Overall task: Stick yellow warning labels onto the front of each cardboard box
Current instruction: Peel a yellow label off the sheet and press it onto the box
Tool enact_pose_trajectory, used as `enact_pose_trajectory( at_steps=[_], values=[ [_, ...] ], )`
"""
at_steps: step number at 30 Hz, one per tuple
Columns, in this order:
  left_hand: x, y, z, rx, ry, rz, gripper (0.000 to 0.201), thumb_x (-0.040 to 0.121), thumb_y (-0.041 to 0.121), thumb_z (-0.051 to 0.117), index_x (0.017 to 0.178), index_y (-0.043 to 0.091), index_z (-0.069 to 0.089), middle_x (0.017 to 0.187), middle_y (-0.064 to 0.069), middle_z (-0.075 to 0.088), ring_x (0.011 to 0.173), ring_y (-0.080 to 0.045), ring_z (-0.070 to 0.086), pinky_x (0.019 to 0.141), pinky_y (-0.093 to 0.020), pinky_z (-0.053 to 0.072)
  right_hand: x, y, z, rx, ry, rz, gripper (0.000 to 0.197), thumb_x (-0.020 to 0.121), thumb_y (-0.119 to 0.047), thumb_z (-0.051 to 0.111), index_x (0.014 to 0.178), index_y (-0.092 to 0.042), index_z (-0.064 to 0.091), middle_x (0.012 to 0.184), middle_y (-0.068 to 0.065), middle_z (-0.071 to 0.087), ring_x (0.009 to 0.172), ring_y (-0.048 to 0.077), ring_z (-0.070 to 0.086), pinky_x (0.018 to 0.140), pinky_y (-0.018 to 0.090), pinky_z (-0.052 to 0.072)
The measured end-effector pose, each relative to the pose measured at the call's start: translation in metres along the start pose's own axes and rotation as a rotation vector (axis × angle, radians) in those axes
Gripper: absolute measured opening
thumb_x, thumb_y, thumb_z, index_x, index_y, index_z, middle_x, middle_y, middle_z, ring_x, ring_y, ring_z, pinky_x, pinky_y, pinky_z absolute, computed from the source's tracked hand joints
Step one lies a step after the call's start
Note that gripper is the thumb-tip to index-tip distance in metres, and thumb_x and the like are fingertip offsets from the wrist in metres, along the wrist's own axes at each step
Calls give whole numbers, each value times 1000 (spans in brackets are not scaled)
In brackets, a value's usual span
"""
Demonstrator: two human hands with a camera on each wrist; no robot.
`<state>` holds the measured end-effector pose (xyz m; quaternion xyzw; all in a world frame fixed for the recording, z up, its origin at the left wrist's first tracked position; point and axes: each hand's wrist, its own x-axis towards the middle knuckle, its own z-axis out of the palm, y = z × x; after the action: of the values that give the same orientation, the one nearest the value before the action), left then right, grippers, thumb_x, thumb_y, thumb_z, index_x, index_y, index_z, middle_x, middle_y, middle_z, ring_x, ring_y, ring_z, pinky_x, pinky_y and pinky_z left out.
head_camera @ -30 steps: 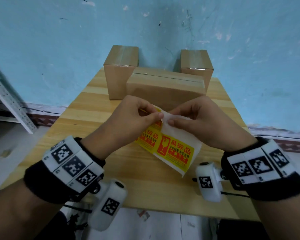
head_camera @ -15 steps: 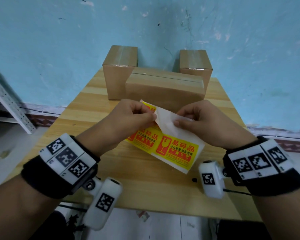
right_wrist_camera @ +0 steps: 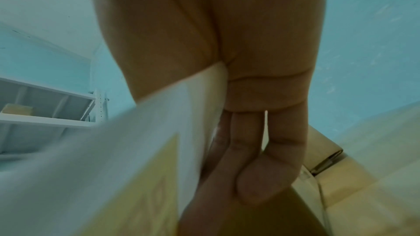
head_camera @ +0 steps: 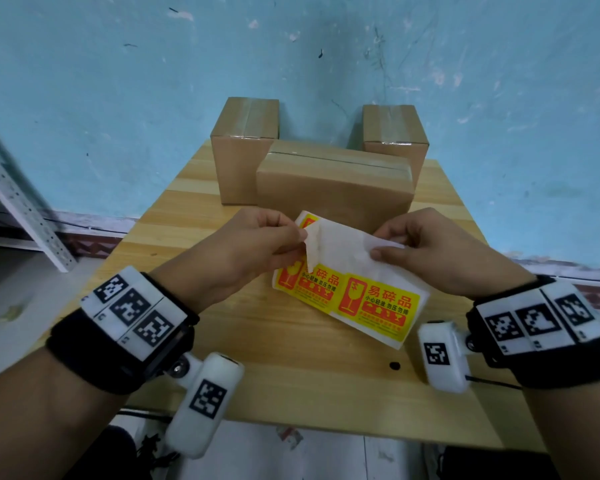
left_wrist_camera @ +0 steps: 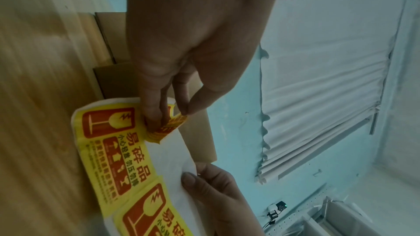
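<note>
My left hand pinches the lifted corner of a yellow warning label between thumb and fingertips, curling it away from the white backing sheet, while my right hand pinches the far end of that sheet, thumb on top and fingers underneath, to hold it taut. The sheet hangs between my hands just above the wooden table, and two more labels lie flat on it below the peel. To do this well, I think I should draw the corner back low and slowly, almost folding it over itself, so the label comes off without tearing or rolling its sticky side onto itself; the curl at my fingertips already looks tight, so I would keep as little skin on the adhesive as I can. My right hand needs to pull gently the other way, or the sheet will only flap. Just beyond my hands sits the wide cardboard box, its front face bare, with a taller box behind on the left and another box behind on the right. None shows a label, so I judge this to be the first one, likely bound for the near box.
</note>
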<state>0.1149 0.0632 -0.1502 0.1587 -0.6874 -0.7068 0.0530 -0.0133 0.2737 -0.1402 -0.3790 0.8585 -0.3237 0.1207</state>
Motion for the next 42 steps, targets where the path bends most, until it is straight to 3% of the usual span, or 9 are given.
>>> enact_pose_trajectory(
  at_steps=[10,13,22,28,32,35,37,40,42],
  values=[
    [4,3,-7,-107,35,-15,25,89,-6,49,67,6,48,93,-19,52,95,-33,59,97,-46,52,2,10,0,-18,-36,-1,7,89,-17,70,91,-17,77,84,2,76,78,17,69,74,35,53],
    [5,3,-10,-125,13,-18,27,88,-5,45,65,8,46,77,-15,56,93,-32,63,95,-46,53,2,10,0,-23,-45,-2,8,90,-16,70,91,-16,78,86,3,76,83,22,70,75,37,54],
    [6,5,-11,-110,24,-44,26,94,3,37,69,10,43,58,1,64,69,-14,72,70,-33,60,0,11,-3,-65,-89,18,10,90,-14,69,84,-19,77,81,-1,75,72,9,65,69,27,51],
    [3,11,-16,-114,48,-52,24,97,7,37,75,10,45,66,-4,63,66,-12,70,64,-25,58,-2,16,-7,-60,-118,74,14,89,-13,70,80,-22,76,79,1,77,72,12,69,71,32,54],
    [1,14,-23,-178,59,-48,19,94,6,36,78,9,46,72,-2,64,72,-16,73,64,-28,59,-4,15,-7,-109,-190,114,13,89,-13,69,85,-23,76,80,-1,77,73,10,71,69,27,53],
    [0,15,-28,-303,20,-77,32,89,5,30,111,-1,53,104,-17,75,95,-34,74,68,-28,61,-4,12,-5,-125,-243,118,15,89,-14,70,85,-28,76,83,-1,78,79,14,72,75,32,56],
    [1,15,-31,-342,37,-90,45,87,5,29,126,-4,50,111,-23,72,99,-37,72,71,-27,61,-4,10,-5,-114,-239,116,13,88,-14,71,86,-26,77,84,2,78,80,18,72,78,36,56],
    [1,15,-30,-320,32,-91,31,88,6,33,111,0,54,107,-20,73,93,-32,74,71,-27,61,-3,9,-2,-78,-235,97,14,84,-22,77,98,-24,77,88,4,75,83,16,70,83,39,55],
    [2,14,-28,-270,37,-81,12,89,5,38,85,8,49,84,-9,73,81,-25,75,70,-30,63,-2,8,-1,-79,-190,76,35,79,-28,82,111,-24,71,94,0,71,88,14,68,87,37,56]
  ],
)
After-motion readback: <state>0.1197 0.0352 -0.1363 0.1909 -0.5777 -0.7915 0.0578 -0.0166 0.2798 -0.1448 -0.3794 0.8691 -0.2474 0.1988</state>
